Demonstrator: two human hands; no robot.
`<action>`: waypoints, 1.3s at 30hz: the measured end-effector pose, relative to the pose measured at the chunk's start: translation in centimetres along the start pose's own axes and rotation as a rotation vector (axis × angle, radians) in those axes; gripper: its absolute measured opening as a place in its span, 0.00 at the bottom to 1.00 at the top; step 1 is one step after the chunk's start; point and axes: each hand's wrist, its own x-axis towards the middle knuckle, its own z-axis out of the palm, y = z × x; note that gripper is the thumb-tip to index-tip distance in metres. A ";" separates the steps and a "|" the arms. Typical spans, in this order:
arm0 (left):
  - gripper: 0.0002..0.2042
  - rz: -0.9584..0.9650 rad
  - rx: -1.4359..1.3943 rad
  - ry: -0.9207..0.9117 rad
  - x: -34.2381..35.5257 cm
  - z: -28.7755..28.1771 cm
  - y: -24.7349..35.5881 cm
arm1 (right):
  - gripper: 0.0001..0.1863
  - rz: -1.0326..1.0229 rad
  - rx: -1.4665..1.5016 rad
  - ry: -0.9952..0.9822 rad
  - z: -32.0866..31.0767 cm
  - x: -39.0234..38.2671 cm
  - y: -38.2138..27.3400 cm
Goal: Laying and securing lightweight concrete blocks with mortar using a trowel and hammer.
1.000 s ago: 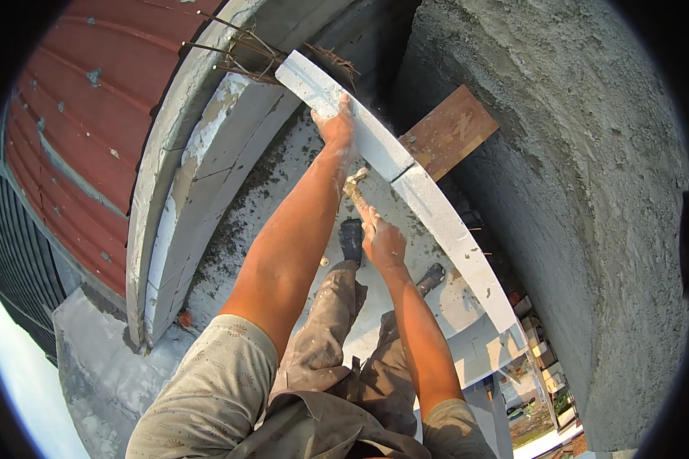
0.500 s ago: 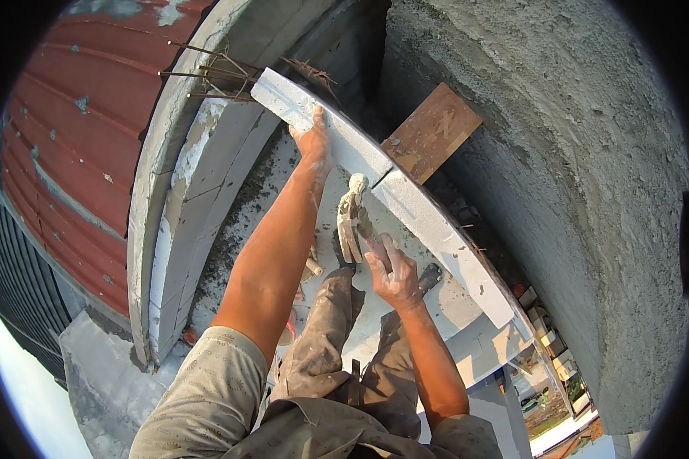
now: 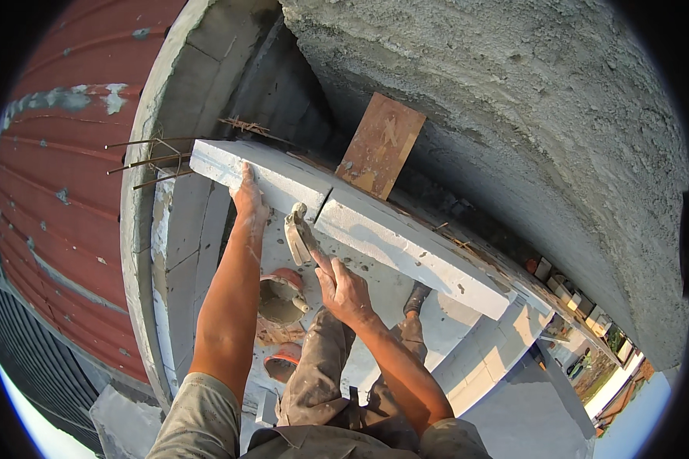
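Note:
My left hand (image 3: 249,196) grips the near edge of a white block (image 3: 272,172) toward the upper left. A second white block (image 3: 406,249) continues to the right, with a dark joint between them. My right hand (image 3: 343,292) is closed on the handle of a mortar-caked hammer (image 3: 300,228), whose head is just below the joint, beside the near face of the blocks; whether it touches them I cannot tell. Below the blocks are a bucket of grey mortar (image 3: 277,298) with a tool handle over its rim and a smaller red bucket (image 3: 282,365).
Rebar rods (image 3: 149,161) stick out at the left, near a red metal roof (image 3: 61,222) and concrete ledge (image 3: 138,252). A rough grey wall (image 3: 528,107) overhangs the right. A plywood board (image 3: 375,141) lies beyond the blocks; a drop shows buildings (image 3: 612,382) at lower right.
The view has shifted, so the blocks and both hands appear farther left and more level. The hammer head has risen toward the joint, and the buckets have come into clearer view.

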 end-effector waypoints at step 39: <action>0.54 0.099 0.281 0.454 -11.3 6.8 -6.1 | 0.25 -0.201 -0.294 -0.409 -3.2 21.0 -4.5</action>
